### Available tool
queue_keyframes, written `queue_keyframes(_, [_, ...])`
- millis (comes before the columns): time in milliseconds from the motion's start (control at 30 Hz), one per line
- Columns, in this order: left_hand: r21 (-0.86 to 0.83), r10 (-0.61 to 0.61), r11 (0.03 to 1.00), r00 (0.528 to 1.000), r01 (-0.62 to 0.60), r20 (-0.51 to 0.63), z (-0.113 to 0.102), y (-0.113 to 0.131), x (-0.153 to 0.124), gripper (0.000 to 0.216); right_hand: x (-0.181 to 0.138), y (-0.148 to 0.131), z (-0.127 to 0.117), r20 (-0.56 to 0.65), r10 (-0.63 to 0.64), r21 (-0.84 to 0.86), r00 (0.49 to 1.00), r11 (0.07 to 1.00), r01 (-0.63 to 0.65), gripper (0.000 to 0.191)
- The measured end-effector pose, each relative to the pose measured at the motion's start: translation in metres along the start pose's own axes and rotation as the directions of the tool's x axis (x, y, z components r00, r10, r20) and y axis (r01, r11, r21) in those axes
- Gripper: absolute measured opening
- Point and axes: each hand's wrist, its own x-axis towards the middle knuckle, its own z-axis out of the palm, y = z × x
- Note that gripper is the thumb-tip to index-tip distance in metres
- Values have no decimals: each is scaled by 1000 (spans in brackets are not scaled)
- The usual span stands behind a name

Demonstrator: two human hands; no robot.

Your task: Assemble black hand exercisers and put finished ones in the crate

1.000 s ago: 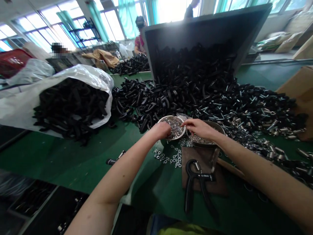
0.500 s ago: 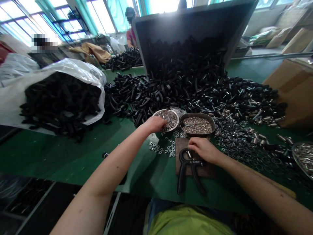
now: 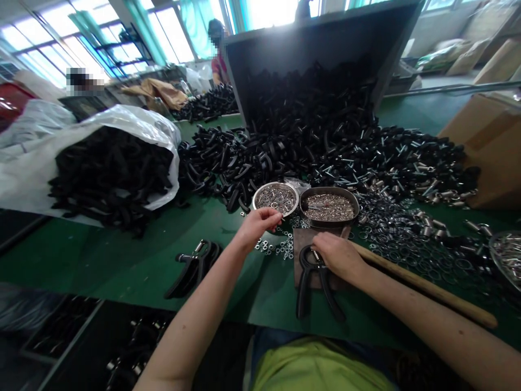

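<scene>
My left hand is just in front of the round metal bowl of small metal parts. Its thumb and forefinger are pinched around something tiny, too small to name. On a brown board lies a black hand grip strengthener, its two handles pointing towards me. My right hand has its fingers closed at the top of the strengthener, by the spring; the fingertips are partly hidden. Behind the board stands an oval tin of small metal pieces. Several loose metal rings lie between my hands.
A wooden handle runs under my right forearm. More grip strengtheners lie left. Behind are heaped black handles, a tipped grey bin, a white sack and a carton. A person is at the back.
My left hand has come out of the round bowl towards me, fingers pinched. My right hand stays at the strengthener. The view has shifted slightly, showing more of the strengtheners on the left.
</scene>
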Motion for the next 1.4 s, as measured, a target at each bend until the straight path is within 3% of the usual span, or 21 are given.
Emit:
queue_keyframes(133, [220,67,973,998,-70,20,35,-7,-36,18,-21,16,-18,-90,20,27,996,999,-17,21])
queue_keyframes(233, [422,175,885,981,-195,86,58,-12,-53,13,-57,39,-26,-57,167,-109,984,979,-173,20])
queue_keyframes(367, [547,232,791,961,-275,147,78,-22,-59,10,-100,65,-18,-24,323,-298,946,901,-315,21])
queue_keyframes(467, [644,269,701,950,-305,157,85,-29,-58,10,-109,65,-15,-54,368,-343,928,866,-363,17])
queue_keyframes(567, [765,357,523,911,-376,204,90,-33,-59,12,-103,51,-26,-57,393,-258,918,882,-394,23])
queue_keyframes(667, [826,430,303,842,-475,326,93,-35,-63,17,-91,32,-40,-72,345,-4,936,938,-346,33])
queue_keyframes(733, [840,443,251,829,-481,343,95,-36,-65,18,-85,21,-43,-84,316,129,945,944,-304,38])
queue_keyframes(900, [847,371,354,890,-397,263,95,-35,-73,23,-81,7,-39,60,298,131,953,944,-304,36])
queue_keyframes(967, [814,323,471,925,-340,199,95,-34,-80,18,-87,2,-41,6,288,163,958,944,-285,37])
queue_keyframes(1067, [755,258,625,965,-197,38,96,-32,-93,38,-99,-7,-41,-71,236,189,969,957,-219,39])
queue_keyframes(1133, [747,215,652,976,-127,-22,99,-31,-98,43,-107,-11,-37,-36,193,126,981,974,-187,39])
queue_keyframes(1200, [761,178,637,984,-125,12,100,-31,-101,43,-114,-11,-31,-1,177,39,984,983,-177,39])
queue_keyframes(1300, [762,155,627,985,-162,82,96,-30,-98,43,-127,0,-21,-72,216,-87,974,971,-222,39])
queue_keyframes(1333, [739,152,656,986,-155,72,93,-30,-97,41,-132,7,-18,-116,233,-136,965,959,-248,39])
queue_keyframes(1400, [593,113,801,993,-83,-14,88,-31,-93,35,-142,22,-13,-182,268,-232,946,923,-306,38])
